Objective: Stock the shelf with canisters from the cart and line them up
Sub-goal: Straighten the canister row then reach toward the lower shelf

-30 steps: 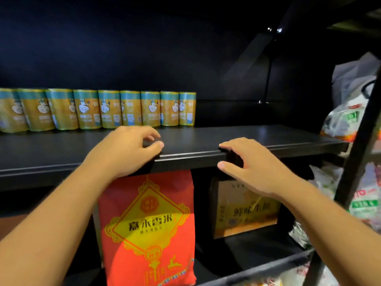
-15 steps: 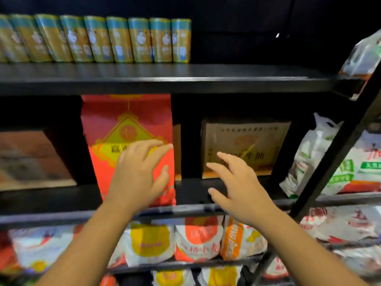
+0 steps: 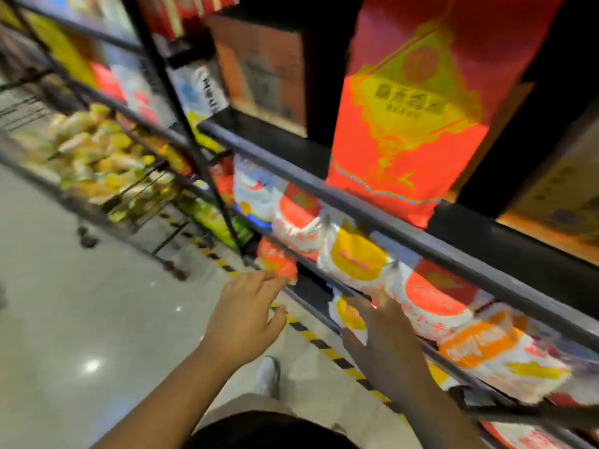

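At ten o'clock, in the black wire cart, lie blurred yellow cylindrical canisters; near six o'clock the left hand and right hand hover apart, fingers spread, holding nothing, before the dark metal shelf rail.

My left hand and right hand reach out with fingers loosely spread and hold nothing, in front of white and orange bags on the low tiers. A tall red bag stands on the dark shelf above them. To my left the wire cart holds a blurred heap of yellow canisters over the pale floor.
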